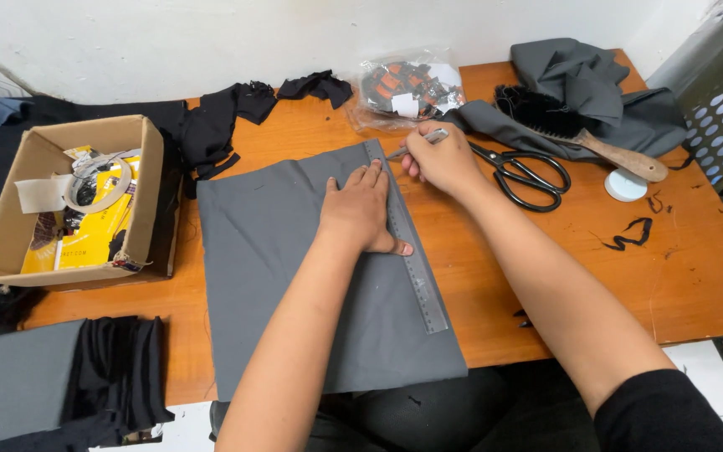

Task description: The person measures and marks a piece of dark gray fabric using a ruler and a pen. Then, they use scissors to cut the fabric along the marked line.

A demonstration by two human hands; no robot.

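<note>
Nearest my camera, both bare forearms reach up from six o'clock over a flat rectangular piece of grey woven cloth (294, 285) that lies on the orange-brown wooden table (696, 276). My left hand (360, 209) lies flat with its fingers spread, pressing a long grey metal ruler (412, 259) onto the cloth along its right edge. At one o'clock from it, my right hand (441, 159) pinches a slim silver marking pen (416, 144), tip touching the ruler's far end. At three o'clock from that hand I see black-handled steel scissors (529, 176), and beyond them a wooden-handled black bristle brush (579, 130) resting on crumpled grey fabric (587, 84). At nine o'clock an open brown cardboard box (69, 201) holds tape and yellow packets.
</note>
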